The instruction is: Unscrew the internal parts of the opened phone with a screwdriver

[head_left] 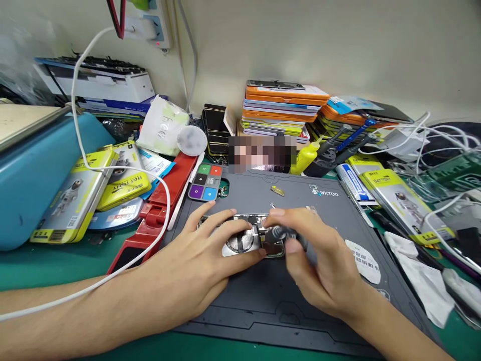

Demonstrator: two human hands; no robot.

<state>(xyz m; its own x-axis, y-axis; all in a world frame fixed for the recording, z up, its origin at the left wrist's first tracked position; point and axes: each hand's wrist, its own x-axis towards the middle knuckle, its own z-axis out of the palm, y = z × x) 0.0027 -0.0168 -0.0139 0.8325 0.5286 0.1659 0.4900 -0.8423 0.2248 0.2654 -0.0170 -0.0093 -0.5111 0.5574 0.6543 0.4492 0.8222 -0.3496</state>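
One slim, rectangular, silver-and-black phone-like device (251, 241) is lying flat between both hands, innards showing, its long axis running left to right! Left hand (208, 250) is covering its left part, fingers spreading across, thumb resting along the near edge, holding it against the dark grey rubbery mat (308, 321). Right hand (323, 255) is sitting just off the right end, pinching a dark grey cylindrical tool (278, 233) that's pointing leftward over the innards; whether its tip is touching is hard to make out. So the left is lying nearer, right on top, while the right is reaching in by tool.

Just beyond, a small yellow piece (277, 190) is lying on the mat. Off left, a multicoloured square-tiled case (205, 181) is sitting near the mat's far corner; off right, a white oval label (364, 261) is resting. Farther out, a yellow squeeze bottle (306, 155) is leaning, and the green table (22, 265) is showing around the mat.
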